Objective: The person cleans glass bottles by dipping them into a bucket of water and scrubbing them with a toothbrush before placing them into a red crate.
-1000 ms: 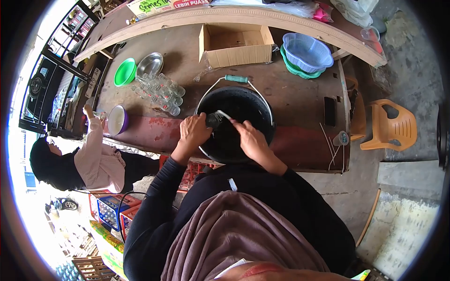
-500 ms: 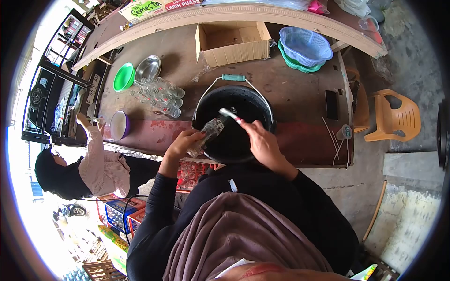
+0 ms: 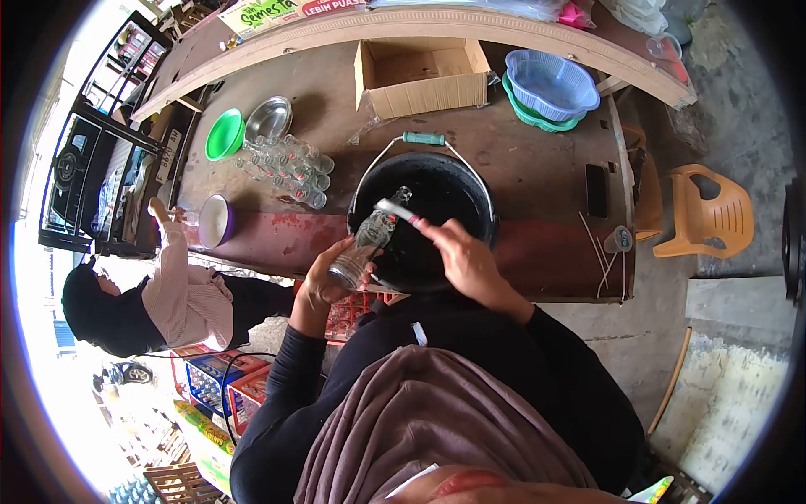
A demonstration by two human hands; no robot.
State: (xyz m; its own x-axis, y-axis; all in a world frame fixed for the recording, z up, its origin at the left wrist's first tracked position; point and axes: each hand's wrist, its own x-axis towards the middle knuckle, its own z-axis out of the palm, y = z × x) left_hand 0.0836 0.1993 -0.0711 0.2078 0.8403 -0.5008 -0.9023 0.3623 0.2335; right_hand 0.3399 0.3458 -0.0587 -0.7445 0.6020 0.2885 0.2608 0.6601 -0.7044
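Observation:
A clear glass bottle (image 3: 367, 244) is in my left hand (image 3: 330, 270), its neck pointing up and right over the black bucket (image 3: 441, 244). My right hand (image 3: 463, 256) is closed on a brush (image 3: 399, 210) with a white head and a pinkish-red part on the handle. The brush head lies against or just over the bottle's upper part; whether they touch is hard to tell. The bucket stands at the near table edge, its wire handle with a green grip (image 3: 424, 138) leaning toward the back. Its inside is dark.
Several glass bottles (image 3: 290, 168) lie left of the bucket, near a green bowl (image 3: 225, 134) and a metal bowl (image 3: 269, 120). Behind are a cardboard box (image 3: 426, 80) and blue basket (image 3: 552, 82). A phone (image 3: 596, 191) lies right. Another person (image 3: 180, 294) stands at the left.
My left hand has turned the bottle, so its neck reaches farther up and right. The brush has shifted slightly left and down with my right hand. The other person's hands have moved a little.

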